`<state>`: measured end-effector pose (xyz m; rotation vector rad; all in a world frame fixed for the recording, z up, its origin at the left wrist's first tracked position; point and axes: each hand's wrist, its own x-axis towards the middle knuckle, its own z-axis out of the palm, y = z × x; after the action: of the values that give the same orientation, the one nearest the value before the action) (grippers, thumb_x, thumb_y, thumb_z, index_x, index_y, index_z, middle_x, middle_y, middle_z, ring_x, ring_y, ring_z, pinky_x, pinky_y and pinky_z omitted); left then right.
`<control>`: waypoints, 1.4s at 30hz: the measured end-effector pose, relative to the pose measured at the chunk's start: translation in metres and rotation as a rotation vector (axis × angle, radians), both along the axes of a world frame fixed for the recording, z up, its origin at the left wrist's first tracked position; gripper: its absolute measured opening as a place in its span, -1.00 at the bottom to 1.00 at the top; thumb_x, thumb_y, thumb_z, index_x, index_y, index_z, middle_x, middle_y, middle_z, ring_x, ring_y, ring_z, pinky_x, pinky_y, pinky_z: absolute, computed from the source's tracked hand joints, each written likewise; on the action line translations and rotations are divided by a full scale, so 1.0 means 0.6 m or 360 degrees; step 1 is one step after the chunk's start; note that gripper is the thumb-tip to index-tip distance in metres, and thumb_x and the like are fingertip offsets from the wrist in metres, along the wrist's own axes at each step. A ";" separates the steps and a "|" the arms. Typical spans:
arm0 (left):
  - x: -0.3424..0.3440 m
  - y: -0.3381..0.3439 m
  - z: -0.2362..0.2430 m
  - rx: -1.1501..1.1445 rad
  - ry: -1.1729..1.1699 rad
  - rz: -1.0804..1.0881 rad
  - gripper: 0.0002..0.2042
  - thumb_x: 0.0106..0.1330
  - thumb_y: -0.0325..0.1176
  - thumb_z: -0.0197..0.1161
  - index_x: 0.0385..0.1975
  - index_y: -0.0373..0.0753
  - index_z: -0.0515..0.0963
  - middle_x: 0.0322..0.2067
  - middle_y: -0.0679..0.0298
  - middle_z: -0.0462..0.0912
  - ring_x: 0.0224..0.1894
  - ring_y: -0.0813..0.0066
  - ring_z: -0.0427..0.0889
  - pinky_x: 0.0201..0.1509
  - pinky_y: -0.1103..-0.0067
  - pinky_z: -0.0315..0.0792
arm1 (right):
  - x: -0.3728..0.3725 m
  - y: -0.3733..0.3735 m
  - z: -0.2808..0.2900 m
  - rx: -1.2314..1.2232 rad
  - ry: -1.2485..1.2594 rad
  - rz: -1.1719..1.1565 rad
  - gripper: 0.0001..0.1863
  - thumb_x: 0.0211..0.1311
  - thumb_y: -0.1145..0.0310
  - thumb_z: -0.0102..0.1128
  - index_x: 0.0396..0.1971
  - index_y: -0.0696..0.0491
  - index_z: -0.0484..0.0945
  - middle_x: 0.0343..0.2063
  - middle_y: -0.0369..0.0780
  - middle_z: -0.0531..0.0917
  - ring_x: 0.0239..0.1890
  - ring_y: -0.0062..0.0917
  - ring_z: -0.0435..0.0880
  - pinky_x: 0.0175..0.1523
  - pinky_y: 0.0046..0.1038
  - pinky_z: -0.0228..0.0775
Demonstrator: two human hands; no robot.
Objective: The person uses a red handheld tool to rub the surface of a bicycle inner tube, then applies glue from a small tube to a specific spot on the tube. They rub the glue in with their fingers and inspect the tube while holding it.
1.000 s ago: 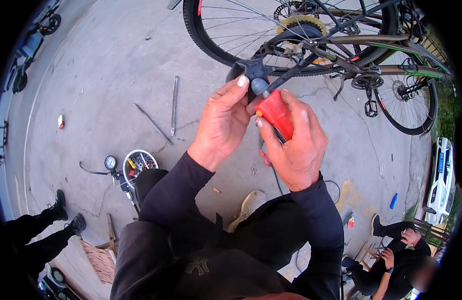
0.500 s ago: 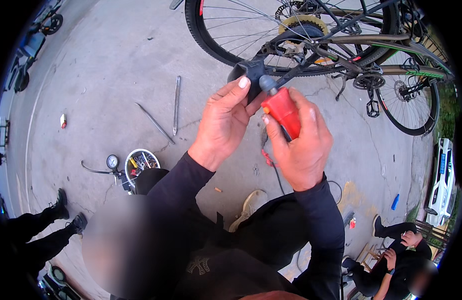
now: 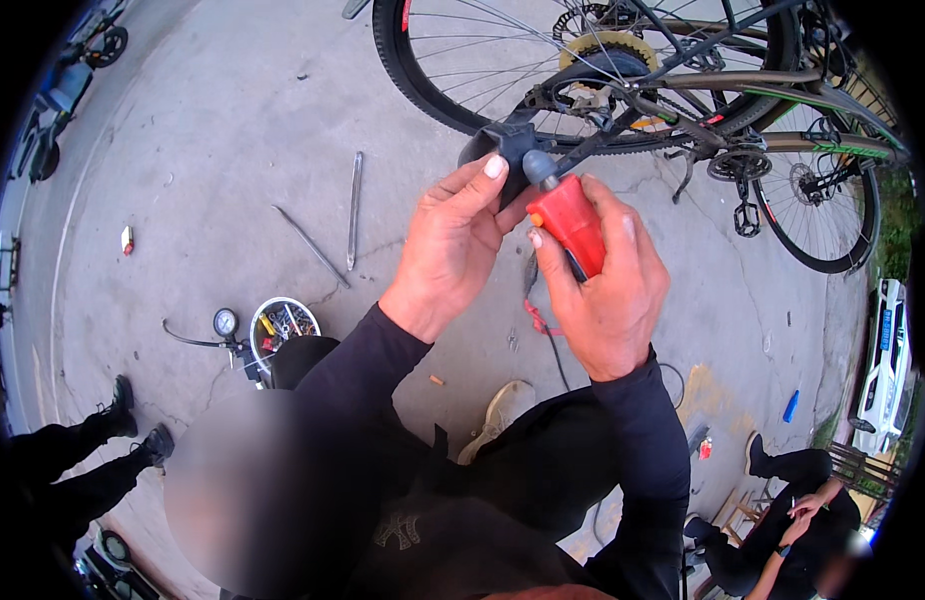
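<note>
My left hand point(image 3: 445, 240) pinches a black rubber inner tube point(image 3: 519, 140), thumb on top, its other fingers mostly hidden behind. The stretched tube runs back towards the rear wheel of a bicycle point(image 3: 725, 78) lying at the top right. Wrapped in my right hand point(image 3: 615, 290) is a small red handheld grinder point(image 3: 571, 225) with an orange button. Its rounded grey tip point(image 3: 539, 165) sits right beside the tube's flat face; whether it touches I cannot tell.
Two metal tyre levers point(image 3: 355, 210) lie on the concrete at left. A white bucket of small parts point(image 3: 286, 322) stands near my left arm, beside a pump gauge point(image 3: 226, 322). A cable point(image 3: 559, 362) runs below my right hand. A seated person point(image 3: 783, 530) is at lower right.
Both my hands, with the tube and the grinder, have shifted very slightly right. The seated person's hands have come together.
</note>
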<state>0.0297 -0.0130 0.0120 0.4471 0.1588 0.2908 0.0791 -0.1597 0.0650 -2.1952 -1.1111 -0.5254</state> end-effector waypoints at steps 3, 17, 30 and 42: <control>-0.006 -0.004 0.000 0.0014 0.0005 0.0005 -0.71 0.46 -0.29 0.19 0.01 -0.38 0.58 -0.03 0.17 0.67 0.05 0.40 0.62 0.24 0.43 0.45 | 0.001 0.012 0.003 0.0012 0.0051 -0.0025 -0.33 -0.06 0.37 0.54 0.11 0.05 0.45 -0.23 -0.13 0.64 -0.26 -0.20 0.68 -0.28 -0.28 0.53; -0.008 -0.002 -0.010 0.0189 0.0069 -0.0048 -0.65 0.48 -0.14 0.14 0.06 -0.27 0.53 -0.02 0.23 0.64 0.01 0.40 0.60 0.12 0.37 0.50 | -0.008 0.018 0.004 -0.0002 0.0039 -0.0008 -0.36 -0.04 0.35 0.53 0.09 0.04 0.46 -0.25 -0.16 0.64 -0.28 -0.22 0.68 -0.32 -0.28 0.53; -0.006 -0.003 0.002 0.0036 0.0003 0.0039 -0.66 0.46 -0.24 0.18 0.06 -0.37 0.55 0.00 0.18 0.66 0.06 0.39 0.61 0.17 0.42 0.45 | 0.004 0.017 -0.005 0.0030 -0.0001 -0.0121 -0.39 0.01 0.30 0.50 0.09 0.03 0.46 -0.27 -0.16 0.63 -0.29 -0.21 0.68 -0.31 -0.27 0.54; 0.000 0.009 0.000 -0.0018 -0.0078 0.0031 -0.62 0.49 -0.19 0.10 0.14 -0.34 0.45 0.05 0.12 0.62 0.07 0.38 0.59 0.20 0.42 0.44 | -0.020 0.012 -0.002 -0.0178 0.0071 0.0004 -0.38 -0.01 0.30 0.51 0.10 0.02 0.45 -0.26 -0.17 0.62 -0.24 -0.23 0.66 -0.30 -0.27 0.52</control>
<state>0.0297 -0.0078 0.0121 0.4267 0.1169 0.3196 0.0670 -0.1524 0.0639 -2.2893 -1.1442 -0.4202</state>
